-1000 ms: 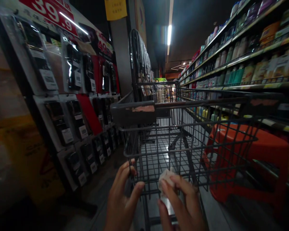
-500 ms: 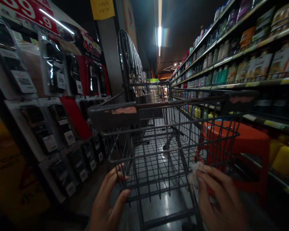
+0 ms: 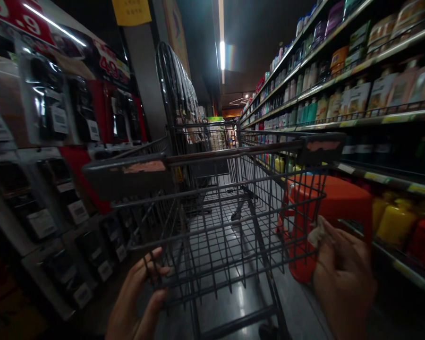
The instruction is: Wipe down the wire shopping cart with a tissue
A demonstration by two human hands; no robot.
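A dark wire shopping cart (image 3: 212,222) stands right in front of me in a dim store aisle, its handle bar (image 3: 212,156) running across the middle. My left hand (image 3: 136,302) is at the cart's lower left, fingers hooked round the wire of its rear grid. My right hand (image 3: 343,278) is by the cart's right side, fingers closed on a small crumpled white wad (image 3: 317,232), perhaps a tissue. The cart's basket looks bare inside.
An orange plastic stool (image 3: 326,208) sits just right of the cart. Shelves of bottles and boxes (image 3: 340,99) line the right wall, yellow jugs (image 3: 393,222) low down. Hanging packaged goods (image 3: 53,123) fill the left rack. A black display stand (image 3: 177,89) rises ahead.
My right hand with the white wad moved from the cart's lower middle out to its right side. The left hand stayed on the wire, and the view turned right.
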